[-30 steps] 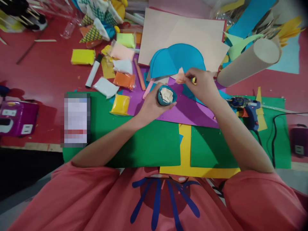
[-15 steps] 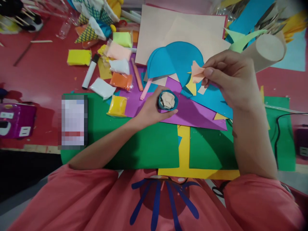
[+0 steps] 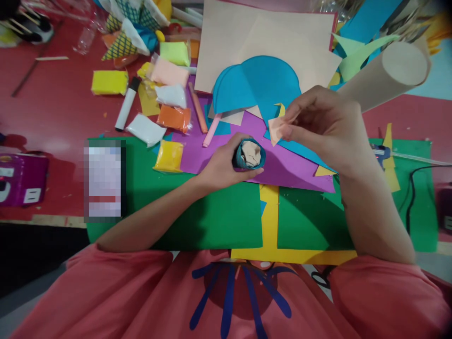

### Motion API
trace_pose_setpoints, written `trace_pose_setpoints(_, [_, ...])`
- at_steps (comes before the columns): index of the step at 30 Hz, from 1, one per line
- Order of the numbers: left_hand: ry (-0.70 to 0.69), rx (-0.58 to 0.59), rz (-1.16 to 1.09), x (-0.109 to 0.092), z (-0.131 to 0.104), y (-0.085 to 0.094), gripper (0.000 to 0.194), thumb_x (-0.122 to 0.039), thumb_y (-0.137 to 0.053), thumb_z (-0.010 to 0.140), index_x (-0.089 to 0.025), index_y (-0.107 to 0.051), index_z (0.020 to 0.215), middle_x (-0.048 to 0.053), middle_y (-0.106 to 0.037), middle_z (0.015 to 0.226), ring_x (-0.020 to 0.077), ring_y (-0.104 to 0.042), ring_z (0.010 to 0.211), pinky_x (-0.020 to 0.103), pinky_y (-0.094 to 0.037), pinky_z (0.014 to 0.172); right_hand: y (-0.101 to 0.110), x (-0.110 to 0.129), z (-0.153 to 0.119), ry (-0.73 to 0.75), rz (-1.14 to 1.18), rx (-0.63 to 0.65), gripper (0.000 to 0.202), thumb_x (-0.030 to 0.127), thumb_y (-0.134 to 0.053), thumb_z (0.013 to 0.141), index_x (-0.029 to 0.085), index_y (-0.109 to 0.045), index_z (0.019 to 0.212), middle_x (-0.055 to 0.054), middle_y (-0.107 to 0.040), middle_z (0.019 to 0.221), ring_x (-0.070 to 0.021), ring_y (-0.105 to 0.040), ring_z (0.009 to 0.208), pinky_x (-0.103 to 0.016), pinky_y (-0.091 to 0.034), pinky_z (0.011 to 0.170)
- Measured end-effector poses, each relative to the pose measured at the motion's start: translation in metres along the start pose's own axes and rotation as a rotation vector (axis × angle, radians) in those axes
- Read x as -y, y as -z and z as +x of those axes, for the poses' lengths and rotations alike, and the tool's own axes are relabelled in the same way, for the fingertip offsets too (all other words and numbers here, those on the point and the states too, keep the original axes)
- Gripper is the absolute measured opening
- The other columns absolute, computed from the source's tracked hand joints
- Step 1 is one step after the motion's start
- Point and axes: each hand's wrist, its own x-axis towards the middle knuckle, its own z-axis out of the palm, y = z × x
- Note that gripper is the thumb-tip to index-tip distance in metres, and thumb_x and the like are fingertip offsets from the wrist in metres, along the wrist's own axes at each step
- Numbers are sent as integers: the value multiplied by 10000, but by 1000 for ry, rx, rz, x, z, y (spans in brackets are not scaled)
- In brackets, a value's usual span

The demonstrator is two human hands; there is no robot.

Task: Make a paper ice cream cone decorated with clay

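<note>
My left hand (image 3: 226,162) is wrapped round a small blue paper cup (image 3: 262,160), its open top facing me. Crumpled cream paper (image 3: 251,153) fills the cup's mouth. Up and to the right of it, my right hand (image 3: 318,125) pinches a small peach paper piece (image 3: 274,130) between thumb and fingertips; the piece is apart from the cup. Under both hands lies a purple sheet (image 3: 293,165) on green sheets (image 3: 212,212). Large blue paper shapes (image 3: 261,84) lie just beyond, partly behind my right hand.
At the left are clay packets (image 3: 173,117), a marker (image 3: 127,104) and a phone (image 3: 104,181) with a blurred screen. A rolled cream sheet (image 3: 381,80) lies at the right, near a blue glue gun (image 3: 381,153) partly behind my arm. Pink rolled sticks (image 3: 212,130) lie left of the cup.
My right hand has moved left and down with the peach paper, closer to the cup, and the paper has turned. My left hand still holds the cup. The view has shifted slightly.
</note>
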Motion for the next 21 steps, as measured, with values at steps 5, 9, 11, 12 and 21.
trace_pose_setpoints(5, [-26,3,-23,1,0,-2,508,-422,-787,691,-206,-512,1060,19,-627,953,167,-630,851,275,-522,719,-8,0,-6,2,-92,48,113,358,-706,851,271,-671,913,2,-679,917,-158,-654,827,-312,-571,801])
trace_pose_setpoints(9, [-62,-6,-27,2,0,-1,504,-470,-773,710,-209,-493,1038,0,-601,877,148,-602,746,261,-496,632,-9,-7,-4,26,-39,80,75,307,-689,860,248,-676,905,9,-671,922,-132,-643,818,-274,-558,779])
trace_pose_setpoints(11, [-57,-6,-6,2,-1,-2,498,-448,-779,715,-212,-488,1044,-3,-605,888,148,-614,758,259,-497,649,-9,-10,-3,15,-27,65,77,299,-699,845,245,-676,893,11,-668,895,-131,-645,816,-271,-561,771])
trace_pose_setpoints(12, [-53,-7,5,2,-1,-2,501,-440,-783,715,-214,-487,1051,-3,-609,898,150,-622,771,261,-500,665,-8,-10,-2,2,-18,54,77,293,-705,835,247,-678,891,12,-669,884,-133,-650,816,-274,-564,769])
trace_pose_setpoints(21, [-57,-15,14,3,0,-1,497,-395,-781,709,-199,-507,1075,24,-636,971,172,-649,870,272,-520,733,2,-9,3,-77,29,-63,127,158,-702,802,272,-747,836,31,-694,742,-128,-639,665,-300,-566,693])
